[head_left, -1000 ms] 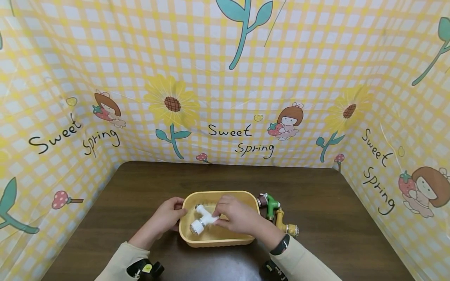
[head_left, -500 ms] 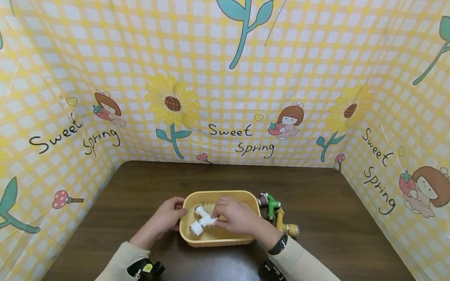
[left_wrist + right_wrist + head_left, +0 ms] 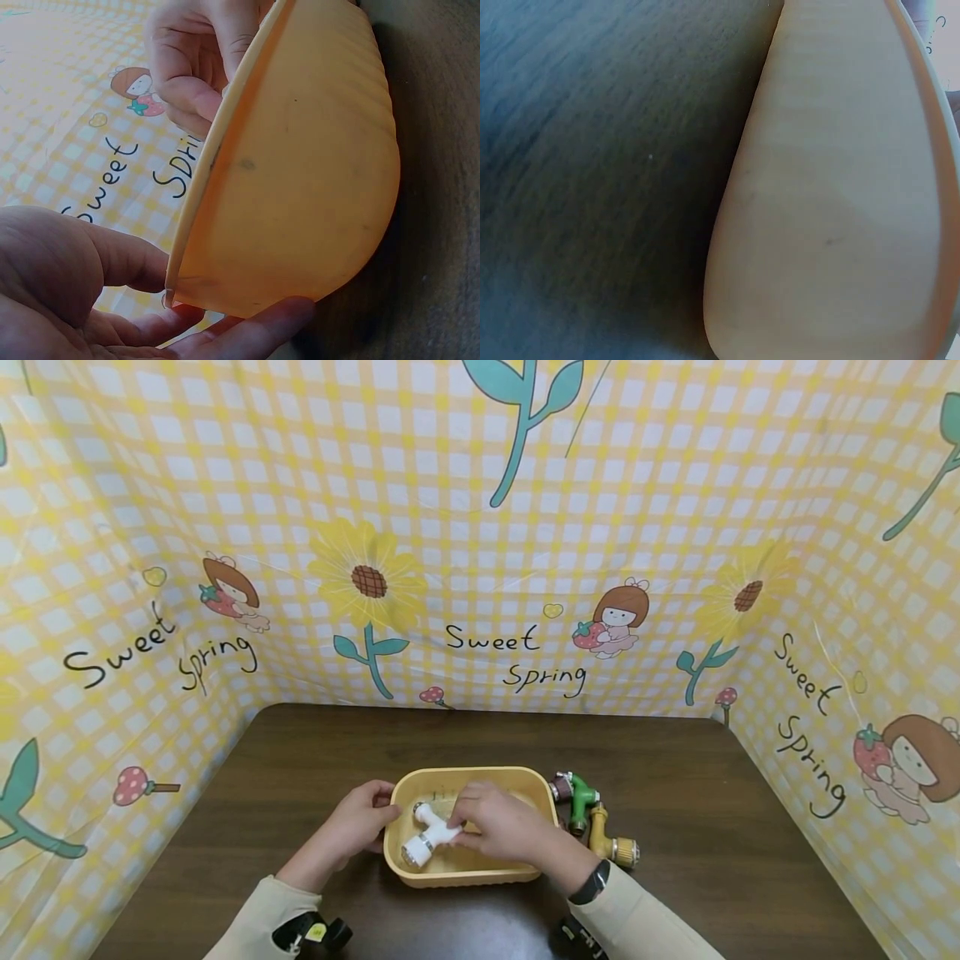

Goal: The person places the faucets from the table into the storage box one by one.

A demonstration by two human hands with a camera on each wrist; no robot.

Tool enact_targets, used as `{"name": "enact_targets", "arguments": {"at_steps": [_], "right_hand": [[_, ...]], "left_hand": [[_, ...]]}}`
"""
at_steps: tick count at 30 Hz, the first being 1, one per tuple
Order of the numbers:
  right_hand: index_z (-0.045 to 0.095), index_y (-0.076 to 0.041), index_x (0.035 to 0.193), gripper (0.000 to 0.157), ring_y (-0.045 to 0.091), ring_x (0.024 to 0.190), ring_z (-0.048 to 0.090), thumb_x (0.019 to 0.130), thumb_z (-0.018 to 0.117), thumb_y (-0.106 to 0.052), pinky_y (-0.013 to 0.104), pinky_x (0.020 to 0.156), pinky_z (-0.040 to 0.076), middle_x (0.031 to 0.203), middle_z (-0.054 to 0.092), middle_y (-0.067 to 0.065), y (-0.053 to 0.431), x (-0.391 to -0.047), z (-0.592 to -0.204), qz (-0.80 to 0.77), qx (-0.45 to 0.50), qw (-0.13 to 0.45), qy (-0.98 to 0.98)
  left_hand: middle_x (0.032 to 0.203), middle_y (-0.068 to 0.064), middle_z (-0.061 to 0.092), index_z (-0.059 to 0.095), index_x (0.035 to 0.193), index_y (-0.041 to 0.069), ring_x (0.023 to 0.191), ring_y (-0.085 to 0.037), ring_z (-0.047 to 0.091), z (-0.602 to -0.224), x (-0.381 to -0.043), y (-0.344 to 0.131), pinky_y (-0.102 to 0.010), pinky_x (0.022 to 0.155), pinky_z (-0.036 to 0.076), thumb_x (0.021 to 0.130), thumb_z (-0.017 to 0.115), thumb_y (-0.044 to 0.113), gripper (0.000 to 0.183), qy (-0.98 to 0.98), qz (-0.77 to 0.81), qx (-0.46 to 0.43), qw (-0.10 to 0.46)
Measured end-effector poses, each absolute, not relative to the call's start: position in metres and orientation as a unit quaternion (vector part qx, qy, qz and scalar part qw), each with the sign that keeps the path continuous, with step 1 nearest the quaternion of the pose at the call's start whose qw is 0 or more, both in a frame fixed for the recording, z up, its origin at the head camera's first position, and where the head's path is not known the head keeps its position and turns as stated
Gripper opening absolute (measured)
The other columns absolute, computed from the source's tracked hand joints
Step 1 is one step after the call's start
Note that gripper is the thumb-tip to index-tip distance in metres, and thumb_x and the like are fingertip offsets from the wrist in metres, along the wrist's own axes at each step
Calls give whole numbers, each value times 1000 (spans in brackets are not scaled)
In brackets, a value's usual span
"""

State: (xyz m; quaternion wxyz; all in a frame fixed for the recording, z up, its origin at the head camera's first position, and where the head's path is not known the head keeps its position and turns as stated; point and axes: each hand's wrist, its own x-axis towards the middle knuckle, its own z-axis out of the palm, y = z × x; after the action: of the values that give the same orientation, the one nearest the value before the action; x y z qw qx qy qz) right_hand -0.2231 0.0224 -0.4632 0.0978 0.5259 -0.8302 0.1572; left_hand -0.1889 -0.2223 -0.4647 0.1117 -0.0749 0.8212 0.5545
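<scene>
Right hand pinches white plastic tap at 3 o'clock; left hand grips yellow basin at 9. Tap likely light, stiff: hold mid-body.

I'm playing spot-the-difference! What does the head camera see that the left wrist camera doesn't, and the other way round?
Only head: the green pipe piece, the yellow pipe piece and the inside of the tub.
Only left wrist: a dark smudge outside the tub's end.
Both: the tub, left hand, right hand, table and checked cloth.
</scene>
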Motion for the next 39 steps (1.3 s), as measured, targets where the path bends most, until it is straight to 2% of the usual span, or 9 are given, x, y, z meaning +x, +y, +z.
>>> {"name": "enact_targets", "arguments": {"at_steps": [27, 39], "right_hand": [[69, -25, 88, 15, -1, 87, 52, 83, 74, -38, 19, 86, 45, 88, 59, -17, 18, -224, -470, 151, 516, 75, -840], [69, -24, 88, 15, 0, 86, 53, 82, 75, -37, 20, 86, 44, 87, 61, -16, 15, -222, -470, 151, 527, 86, -832]], "left_hand": [[117, -22, 58, 51, 128, -1, 92, -26, 65, -464, -188, -221, -40, 59, 60, 95, 55, 10, 34, 815, 564, -74, 113], [118, -22, 57, 50, 128, 0, 93, -26, 65, -466, -190, -223, -39, 60, 60, 95, 55, 10, 34, 812, 567, -79, 117]]}}
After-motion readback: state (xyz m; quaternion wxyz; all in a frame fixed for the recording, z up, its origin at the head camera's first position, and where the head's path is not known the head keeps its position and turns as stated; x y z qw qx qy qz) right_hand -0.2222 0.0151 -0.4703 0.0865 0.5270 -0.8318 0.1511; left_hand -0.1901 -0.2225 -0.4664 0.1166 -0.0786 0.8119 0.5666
